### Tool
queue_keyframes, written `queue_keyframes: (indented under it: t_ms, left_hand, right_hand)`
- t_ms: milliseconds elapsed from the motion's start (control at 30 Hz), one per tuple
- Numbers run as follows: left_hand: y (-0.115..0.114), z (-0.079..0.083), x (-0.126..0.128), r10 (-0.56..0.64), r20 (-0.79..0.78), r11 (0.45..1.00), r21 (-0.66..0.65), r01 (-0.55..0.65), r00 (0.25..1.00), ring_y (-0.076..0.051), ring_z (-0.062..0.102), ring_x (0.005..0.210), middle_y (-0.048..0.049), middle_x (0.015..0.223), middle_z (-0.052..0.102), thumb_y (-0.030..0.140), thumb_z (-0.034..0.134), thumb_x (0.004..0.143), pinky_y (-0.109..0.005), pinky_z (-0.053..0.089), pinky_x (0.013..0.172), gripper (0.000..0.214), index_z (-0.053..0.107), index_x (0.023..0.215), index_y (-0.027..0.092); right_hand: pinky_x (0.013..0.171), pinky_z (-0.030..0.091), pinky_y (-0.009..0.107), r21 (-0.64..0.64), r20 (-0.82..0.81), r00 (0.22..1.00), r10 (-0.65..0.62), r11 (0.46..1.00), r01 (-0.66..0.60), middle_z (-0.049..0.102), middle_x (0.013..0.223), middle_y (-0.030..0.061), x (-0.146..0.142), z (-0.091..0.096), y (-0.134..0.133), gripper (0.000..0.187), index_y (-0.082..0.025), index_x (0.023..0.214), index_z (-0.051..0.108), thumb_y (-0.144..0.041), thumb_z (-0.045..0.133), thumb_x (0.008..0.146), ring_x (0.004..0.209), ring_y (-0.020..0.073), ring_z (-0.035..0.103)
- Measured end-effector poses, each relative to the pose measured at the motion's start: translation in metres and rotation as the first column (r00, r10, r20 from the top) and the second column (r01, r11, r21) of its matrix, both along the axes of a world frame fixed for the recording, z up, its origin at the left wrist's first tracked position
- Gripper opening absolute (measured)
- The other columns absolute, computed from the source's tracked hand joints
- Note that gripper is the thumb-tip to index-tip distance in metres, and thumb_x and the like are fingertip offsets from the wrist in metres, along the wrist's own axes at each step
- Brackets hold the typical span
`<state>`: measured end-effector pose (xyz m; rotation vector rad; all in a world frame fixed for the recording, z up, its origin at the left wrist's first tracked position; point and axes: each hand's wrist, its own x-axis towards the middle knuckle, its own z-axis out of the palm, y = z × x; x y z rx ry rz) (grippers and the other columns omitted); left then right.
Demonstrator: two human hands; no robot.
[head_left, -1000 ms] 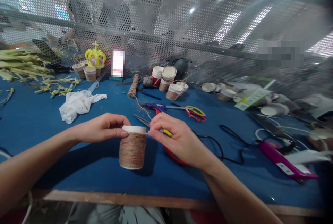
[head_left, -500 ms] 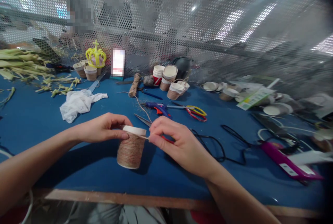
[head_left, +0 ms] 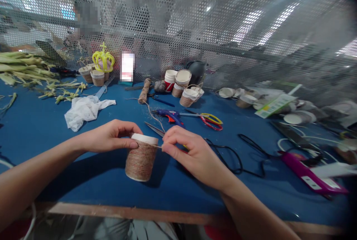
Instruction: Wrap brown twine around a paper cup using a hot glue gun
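Observation:
A paper cup (head_left: 141,160) wrapped in brown jute twine is tilted slightly above the blue table, its white rim uncovered. My left hand (head_left: 119,136) grips it at the upper left, thumb on the top turns of twine. To the right of the cup, my right hand (head_left: 186,149) pinches the jute twine (head_left: 158,146), drawn straight from just under the rim. From that hand the strand runs back to a spool of twine (head_left: 144,91). Scissors (head_left: 154,128) lie partly hidden behind my right hand. A blue glue gun (head_left: 170,114) rests just beyond them.
Twine-wrapped cups (head_left: 187,96) stand at the back, near a yellow crown-shaped piece (head_left: 103,60). Crumpled white cloth (head_left: 82,111) lies left. A second pair of scissors (head_left: 210,119), black cable (head_left: 235,165) and a purple power strip (head_left: 304,173) are on the right. A perforated metal screen (head_left: 178,20) closes the back.
My right hand has moved slightly to the right with the twine, so a bit more strand shows between it and the cup. My left hand keeps its hold.

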<state>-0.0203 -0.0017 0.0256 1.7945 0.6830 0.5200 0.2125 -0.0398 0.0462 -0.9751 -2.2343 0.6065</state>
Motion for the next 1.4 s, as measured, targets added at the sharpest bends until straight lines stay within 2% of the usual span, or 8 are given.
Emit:
queue_keyframes:
  t_ms: [233,900,1133,1233,1333,1400]
  left_hand:
    - [-0.001,-0.001,0.000,-0.009,0.098,0.995,-0.098,0.019,0.995,-0.010,0.053,0.069,-0.0004,0.078,0.060,0.021,0.061,0.078,-0.020,0.043,0.065,0.016,0.057,0.090,0.012]
    - [-0.004,-0.004,0.001,0.041,0.218,0.975,-0.223,0.009,0.975,-0.008,0.052,0.069,0.0006,0.076,0.058,0.015,0.067,0.071,-0.019,0.041,0.064,0.015,0.056,0.080,0.010]
    - [-0.004,-0.004,0.001,0.030,0.271,0.966,-0.256,0.042,0.962,-0.008,0.053,0.068,0.0001,0.075,0.058,0.017,0.069,0.071,-0.018,0.043,0.063,0.016,0.057,0.080,0.010]
    - [-0.003,-0.003,0.001,0.025,0.280,0.964,-0.262,0.051,0.960,-0.008,0.053,0.067,-0.0004,0.074,0.059,0.020,0.070,0.071,-0.018,0.044,0.062,0.018,0.057,0.079,0.010]
    - [-0.003,-0.003,0.001,0.024,0.283,0.965,-0.258,0.052,0.959,-0.009,0.054,0.067,-0.0009,0.074,0.059,0.023,0.071,0.070,-0.019,0.045,0.063,0.020,0.057,0.078,0.011]
    - [-0.003,-0.005,0.001,0.021,0.279,0.970,-0.239,0.048,0.960,-0.010,0.054,0.068,-0.0012,0.073,0.060,0.024,0.070,0.071,-0.020,0.046,0.063,0.020,0.058,0.078,0.011]
  right_hand:
    - [0.069,0.044,0.027,-0.031,-0.028,1.000,-0.015,0.999,0.014,0.057,0.075,0.0028,0.000,-0.003,0.001,0.019,-0.018,0.068,0.057,-0.022,0.050,0.086,0.072,0.0139,0.054]
    - [0.069,0.044,0.028,-0.067,-0.021,0.999,-0.028,0.997,0.027,0.057,0.077,0.0035,0.000,-0.008,0.002,0.018,-0.018,0.070,0.056,-0.021,0.048,0.087,0.072,0.0140,0.053]
    - [0.067,0.044,0.028,-0.097,-0.054,0.995,-0.083,0.992,0.078,0.057,0.076,0.0023,-0.001,-0.011,0.004,0.019,-0.019,0.067,0.051,-0.025,0.052,0.085,0.070,0.0137,0.053]
    - [0.069,0.045,0.029,-0.139,-0.097,0.988,-0.118,0.985,0.104,0.058,0.079,0.0025,-0.001,-0.012,0.004,0.012,-0.019,0.075,0.053,-0.027,0.055,0.083,0.073,0.0143,0.055]
    - [0.080,0.046,0.030,-0.156,-0.152,0.988,-0.040,0.988,0.016,0.060,0.096,0.0052,-0.002,-0.012,0.005,0.012,-0.018,0.095,0.055,-0.023,0.053,0.084,0.089,0.0149,0.057]
    - [0.088,0.042,0.030,-0.159,-0.159,0.986,0.050,0.984,-0.076,0.059,0.106,0.0063,-0.001,-0.011,0.006,0.013,-0.018,0.097,0.056,-0.019,0.048,0.087,0.099,0.0143,0.055]
